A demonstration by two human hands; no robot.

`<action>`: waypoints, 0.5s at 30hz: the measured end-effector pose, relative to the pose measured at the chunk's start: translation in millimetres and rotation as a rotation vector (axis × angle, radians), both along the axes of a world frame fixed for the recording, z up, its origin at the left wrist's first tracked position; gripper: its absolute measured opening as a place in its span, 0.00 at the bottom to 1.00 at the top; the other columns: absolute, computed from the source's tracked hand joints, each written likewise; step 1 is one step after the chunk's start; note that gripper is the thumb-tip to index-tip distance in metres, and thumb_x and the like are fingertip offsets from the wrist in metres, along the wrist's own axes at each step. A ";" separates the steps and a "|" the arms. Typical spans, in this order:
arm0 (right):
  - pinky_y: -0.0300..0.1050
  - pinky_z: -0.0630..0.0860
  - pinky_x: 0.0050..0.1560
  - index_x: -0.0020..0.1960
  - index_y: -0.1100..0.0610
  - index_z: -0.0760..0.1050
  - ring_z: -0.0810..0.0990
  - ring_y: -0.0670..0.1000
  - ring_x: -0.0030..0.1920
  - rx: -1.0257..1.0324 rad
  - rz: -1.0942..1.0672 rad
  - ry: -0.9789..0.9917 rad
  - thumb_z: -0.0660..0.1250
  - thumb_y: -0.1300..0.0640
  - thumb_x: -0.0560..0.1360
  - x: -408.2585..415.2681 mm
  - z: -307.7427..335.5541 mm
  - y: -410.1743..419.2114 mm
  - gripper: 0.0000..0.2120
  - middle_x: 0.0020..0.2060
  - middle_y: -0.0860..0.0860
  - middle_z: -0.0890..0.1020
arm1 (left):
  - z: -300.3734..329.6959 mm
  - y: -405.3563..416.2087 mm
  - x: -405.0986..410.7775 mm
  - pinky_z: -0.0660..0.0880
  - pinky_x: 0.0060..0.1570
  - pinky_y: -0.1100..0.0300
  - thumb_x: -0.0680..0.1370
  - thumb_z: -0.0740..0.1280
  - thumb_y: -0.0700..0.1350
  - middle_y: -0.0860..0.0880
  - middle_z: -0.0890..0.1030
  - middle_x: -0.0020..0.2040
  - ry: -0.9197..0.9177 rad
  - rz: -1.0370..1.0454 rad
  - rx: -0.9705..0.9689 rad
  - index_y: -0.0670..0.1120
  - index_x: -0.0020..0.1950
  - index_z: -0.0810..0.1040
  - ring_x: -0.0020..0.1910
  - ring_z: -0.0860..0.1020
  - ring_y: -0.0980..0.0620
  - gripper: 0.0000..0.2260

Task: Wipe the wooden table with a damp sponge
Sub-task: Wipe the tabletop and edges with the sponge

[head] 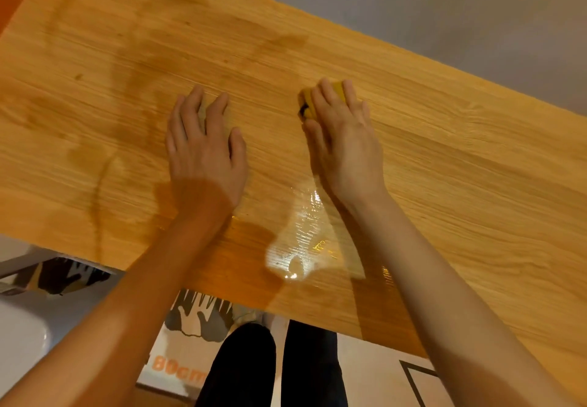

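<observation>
The wooden table [460, 158] fills most of the view, its grain running left to right. My right hand [344, 139] lies flat on a yellow sponge [309, 101] with a dark underside, pressing it onto the wood near the middle; only the sponge's far and left edges show past my fingers. My left hand [206, 149] rests palm down on the table to the left of it, fingers spread, holding nothing. A shiny wet streak [301, 241] runs from under my right wrist toward the near edge. Darker damp marks [104, 158] cover the left half.
The table's near edge [317, 319] runs diagonally across the lower view. Below it are my legs in dark trousers [273, 368], a patterned floor mat [197, 317], and a white object [19, 343] at the lower left. A grey wall [444, 9] lies beyond the far edge.
</observation>
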State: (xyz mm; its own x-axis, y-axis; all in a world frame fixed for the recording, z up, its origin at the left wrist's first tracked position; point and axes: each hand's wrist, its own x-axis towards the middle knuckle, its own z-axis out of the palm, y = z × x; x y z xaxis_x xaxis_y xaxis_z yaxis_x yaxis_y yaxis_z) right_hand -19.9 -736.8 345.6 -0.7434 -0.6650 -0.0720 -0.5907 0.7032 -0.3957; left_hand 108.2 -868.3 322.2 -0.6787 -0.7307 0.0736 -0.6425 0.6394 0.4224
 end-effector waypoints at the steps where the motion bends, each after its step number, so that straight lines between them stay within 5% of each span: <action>1: 0.52 0.46 0.79 0.76 0.53 0.62 0.49 0.53 0.79 -0.016 -0.083 0.001 0.55 0.51 0.83 1.2 0.6 27.0 0.21 0.77 0.48 0.60 | 0.1 -0.2 0.3 0.54 0.78 0.46 0.84 0.57 0.47 0.42 0.61 0.79 -0.003 -0.006 0.002 0.45 0.78 0.65 0.79 0.58 0.40 0.22; 6: 0.57 0.52 0.77 0.75 0.56 0.62 0.49 0.54 0.79 -0.086 -0.555 0.001 0.55 0.55 0.83 29.8 3.6 83.6 0.21 0.77 0.51 0.61 | -2.9 -2.7 1.0 0.55 0.77 0.45 0.84 0.55 0.48 0.41 0.61 0.79 -0.003 -0.016 -0.012 0.45 0.78 0.65 0.79 0.58 0.39 0.22; 12: 0.52 0.51 0.79 0.73 0.56 0.68 0.56 0.56 0.78 -0.121 -0.036 0.031 0.58 0.53 0.82 81.3 -7.3 -20.4 0.20 0.74 0.51 0.67 | -4.3 -4.0 1.7 0.56 0.77 0.45 0.84 0.53 0.48 0.41 0.61 0.80 -0.017 -0.028 -0.021 0.46 0.78 0.64 0.79 0.58 0.39 0.22; 15: 0.55 0.54 0.78 0.74 0.53 0.67 0.54 0.53 0.78 -0.063 -0.122 0.017 0.58 0.53 0.82 61.3 -1.6 46.6 0.20 0.75 0.49 0.66 | -5.5 -3.4 2.2 0.56 0.77 0.44 0.84 0.54 0.49 0.42 0.61 0.80 -0.009 -0.027 -0.014 0.46 0.78 0.64 0.79 0.58 0.40 0.22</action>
